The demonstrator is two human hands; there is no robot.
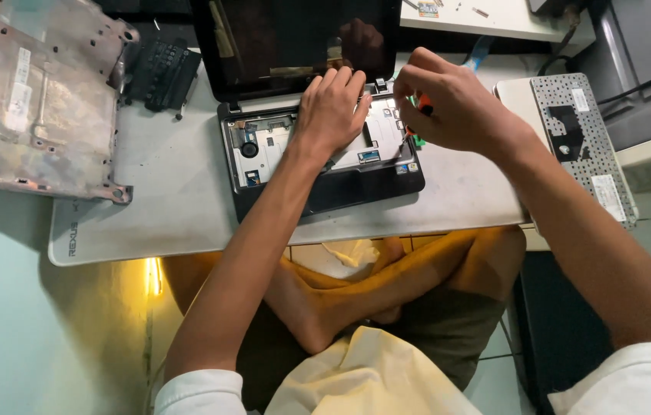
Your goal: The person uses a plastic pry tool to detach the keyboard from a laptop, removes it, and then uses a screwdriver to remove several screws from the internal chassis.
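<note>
A small laptop (318, 154) with its keyboard removed is set open on the desk (179, 192). The left hand (331, 107) is laid flat, fingers spread, on its exposed inner frame. At 3 o'clock from it, the right hand (448, 104) is clamped on a screwdriver (418, 115), its tip touching the frame. A detached keyboard (583, 142) lies at 3 o'clock; a bottom cover (37, 96) at 9 o'clock.
</note>
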